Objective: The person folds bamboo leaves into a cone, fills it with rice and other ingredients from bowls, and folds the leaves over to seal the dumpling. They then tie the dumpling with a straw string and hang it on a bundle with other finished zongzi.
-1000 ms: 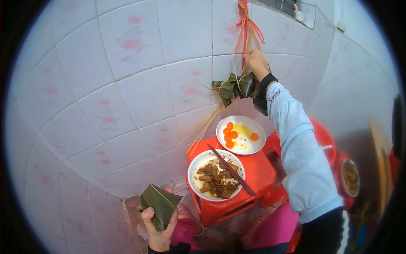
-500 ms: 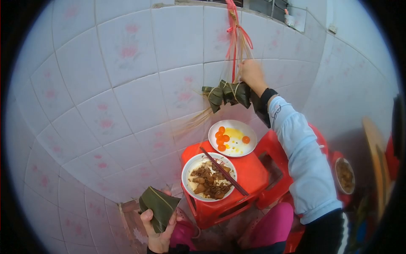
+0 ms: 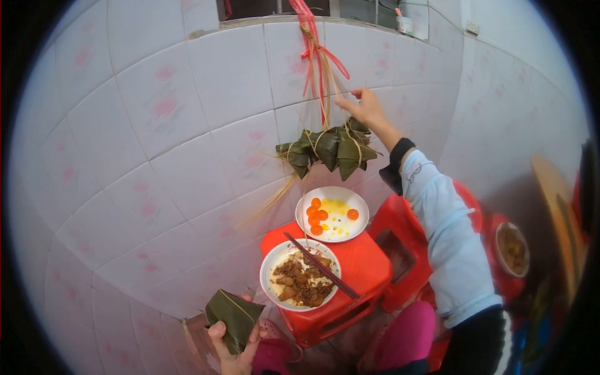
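My left hand (image 3: pixel 236 350), low at the left, is closed around a leaf-wrapped rice dumpling (image 3: pixel 234 319) with a thin tie across it. My right hand (image 3: pixel 364 107) is raised beside the hanging straw strings (image 3: pixel 324 75), its fingers apart. Below it, several wrapped rice dumplings (image 3: pixel 326 149) hang in a bunch against the tiled wall. A red plastic ribbon (image 3: pixel 307 37) ties the strings together at the top.
A red stool (image 3: pixel 359 265) bears a bowl of meat filling (image 3: pixel 267 275) with chopsticks (image 3: pixel 322 265) across it, and a white plate (image 3: pixel 344 234) with orange egg yolks (image 3: pixel 314 215). Another bowl (image 3: pixel 512 250) sits at the right, near a wooden board (image 3: pixel 556 212).
My right hand has loosened from the strings, and its fingers have spread. The hanging dumplings show more fully now. My left hand still holds its dumpling; the view has shifted slightly.
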A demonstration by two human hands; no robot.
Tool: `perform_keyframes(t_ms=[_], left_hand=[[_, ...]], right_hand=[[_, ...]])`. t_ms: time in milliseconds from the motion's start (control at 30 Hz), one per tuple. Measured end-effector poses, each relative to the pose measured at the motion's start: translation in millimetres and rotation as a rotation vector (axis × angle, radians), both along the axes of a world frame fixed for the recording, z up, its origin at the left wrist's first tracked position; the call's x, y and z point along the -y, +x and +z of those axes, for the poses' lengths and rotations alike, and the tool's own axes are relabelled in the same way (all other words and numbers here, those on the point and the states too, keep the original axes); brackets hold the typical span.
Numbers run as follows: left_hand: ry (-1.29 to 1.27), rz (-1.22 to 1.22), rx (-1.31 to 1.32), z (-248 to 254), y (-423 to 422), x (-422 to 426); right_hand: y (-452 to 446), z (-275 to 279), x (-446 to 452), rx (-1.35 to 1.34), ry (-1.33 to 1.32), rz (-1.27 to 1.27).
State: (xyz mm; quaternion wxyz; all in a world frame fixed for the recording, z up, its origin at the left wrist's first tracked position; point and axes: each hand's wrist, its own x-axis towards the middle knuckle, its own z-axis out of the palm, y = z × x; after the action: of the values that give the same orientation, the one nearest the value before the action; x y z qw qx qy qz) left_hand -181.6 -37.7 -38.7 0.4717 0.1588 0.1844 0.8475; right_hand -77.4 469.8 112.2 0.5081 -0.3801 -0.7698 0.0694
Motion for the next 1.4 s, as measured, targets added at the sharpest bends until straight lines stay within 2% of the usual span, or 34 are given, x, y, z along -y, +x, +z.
perform_keyframes(t_ms=[33, 67, 133, 167, 200, 233, 267, 300, 333, 367, 400, 433, 467, 533, 567, 633, 667, 733, 767, 833, 867, 933, 967, 1033, 1133, 1267, 1333, 1367, 1400], left_hand=[[-0.005, -0.001, 0.012, -1, 1, -1], [-0.011, 0.000, 0.025, -1, 2, -3], [-0.044, -0.003, -0.013, 5, 4, -5], [-0.075, -0.004, -0.046, 8, 5, -7], [-0.080, -0.003, -0.049, 12, 3, -11], [-0.155, -0.006, -0.199, 18, -3, -16], [-0.232, -0.015, -0.348, 25, -8, -21], [-0.345, 0.014, -0.458, 33, -14, -27], [-0.352, 0.010, -0.461, 43, -17, -36], [-0.400, -0.053, -0.580, 56, -20, -48], [-0.447, -0.116, -0.698, 69, -23, -59], [-0.442, -0.063, -0.743, 82, -19, -72], [-0.437, -0.009, -0.789, 94, -15, -85], [-0.412, -0.080, -0.904, 103, -24, -104], [-0.403, -0.064, -0.929, 106, -27, -114], [-0.391, -0.053, -0.950, 106, -25, -125], [-0.392, -0.087, -0.916, 107, -21, -127], [-0.398, -0.128, -0.877, 104, -17, -127], [-0.361, -0.189, -0.807, 101, -17, -125], [-0.343, -0.247, -0.704, 91, -15, -119], [-0.345, -0.244, -0.698, 87, -15, -117], [-0.366, -0.245, -0.625, 78, -16, -111], [-0.379, -0.254, -0.629, 76, -18, -109], [-0.382, -0.246, -0.621, 71, -20, -102], [-0.361, -0.225, -0.610, 68, -21, -95], [-0.346, -0.220, -0.586, 65, -28, -85], [-0.343, -0.211, -0.579, 63, -31, -81], [-0.337, -0.207, -0.581, 61, -31, -79], [-0.327, -0.206, -0.581, 59, -33, -77]], right_hand=[[-3, -15, -17, 0.050, 0.324, -0.094], [-1, -14, -21, 0.044, 0.320, -0.098], [1, -3, -26, 0.099, -0.249, 0.309], [3, -2, -27, 0.095, -0.256, 0.311], [6, 4, -22, 0.159, -0.126, 0.238], [9, 11, -17, 0.226, 0.006, 0.163], [13, 16, -5, 0.226, -0.002, 0.161], [17, 17, 12, 0.271, 0.204, 0.056], [18, 16, 23, 0.311, 0.413, -0.049], [17, 14, 24, 0.312, 0.405, -0.048], [14, 12, 24, 0.332, 0.628, -0.096], [12, 11, 23, 0.351, 0.855, -0.142], [12, 12, 24, 0.351, 0.851, -0.139], [15, 17, 25, 0.569, 0.991, -0.133], [17, 19, 25, 0.570, 0.985, -0.129], [24, 24, 22, 0.563, 1.214, -0.008], [25, 26, 22, 0.570, 1.210, -0.008], [24, 28, 25, 1.036, 0.899, 0.134], [23, 26, 22, 1.040, 0.898, 0.136], [16, 22, 19, 0.901, 0.576, -0.023], [10, 21, 17, 0.905, 0.577, -0.017], [-7, 22, 25, 0.581, 0.245, -0.189], [-14, 22, 26, 0.584, 0.242, -0.186], [-28, 25, 21, 0.502, 0.045, -0.171], [-41, 22, 16, 0.431, -0.070, -0.278], [-55, 10, -21, 0.298, -0.056, -0.362], [-55, 8, -40, 0.423, -0.182, -0.076], [-47, 1, -35, 0.310, -0.140, -0.007], [-41, -3, -30, 0.311, -0.131, -0.009]])
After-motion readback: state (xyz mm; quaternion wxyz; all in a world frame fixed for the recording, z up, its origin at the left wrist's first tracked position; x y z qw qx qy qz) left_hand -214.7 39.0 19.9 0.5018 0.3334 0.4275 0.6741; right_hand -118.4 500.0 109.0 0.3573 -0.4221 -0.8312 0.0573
